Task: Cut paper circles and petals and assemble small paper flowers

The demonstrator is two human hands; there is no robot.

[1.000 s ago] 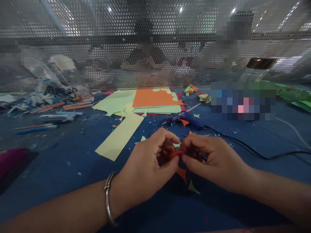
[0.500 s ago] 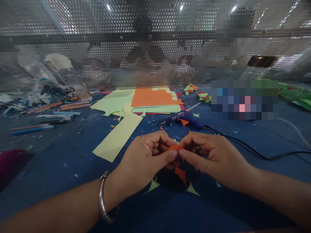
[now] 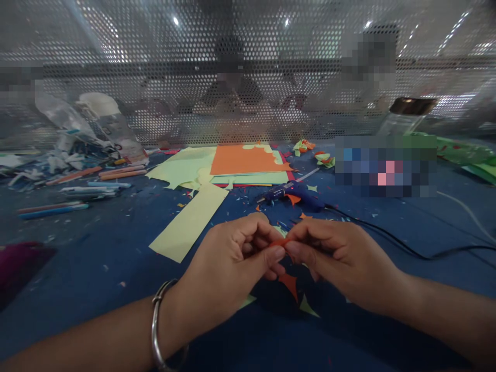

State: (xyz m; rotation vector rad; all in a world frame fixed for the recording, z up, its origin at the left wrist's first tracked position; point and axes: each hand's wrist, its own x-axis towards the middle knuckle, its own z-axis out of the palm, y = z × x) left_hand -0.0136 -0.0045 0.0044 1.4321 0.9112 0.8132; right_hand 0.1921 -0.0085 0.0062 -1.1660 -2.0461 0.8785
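Observation:
Between thumb and fingers, my left hand (image 3: 242, 258) pinches a small orange paper piece (image 3: 279, 242). My right hand (image 3: 335, 253) grips the same piece from the other side, with the two thumb tips nearly touching. Most of the paper is hidden by the fingers, so its full shape does not show. Just below the hands lie an orange paper scrap (image 3: 289, 285) and a pale green scrap (image 3: 309, 306). Beyond them rests a blue glue gun (image 3: 296, 191) with a clear glue stick in its back.
A pale yellow paper strip (image 3: 188, 225) lies left of the hands, before stacked sheets topped by an orange sheet (image 3: 242, 159). A black cord (image 3: 395, 235) runs right. Pens (image 3: 93, 191) and a white-capped bottle (image 3: 112, 126) stand left. A perforated metal screen (image 3: 174, 103) closes the back.
The orange piece is pressed flatter between the fingers and shows less of its face. Both hands remain in nearly the same place; the whole view has shifted slightly.

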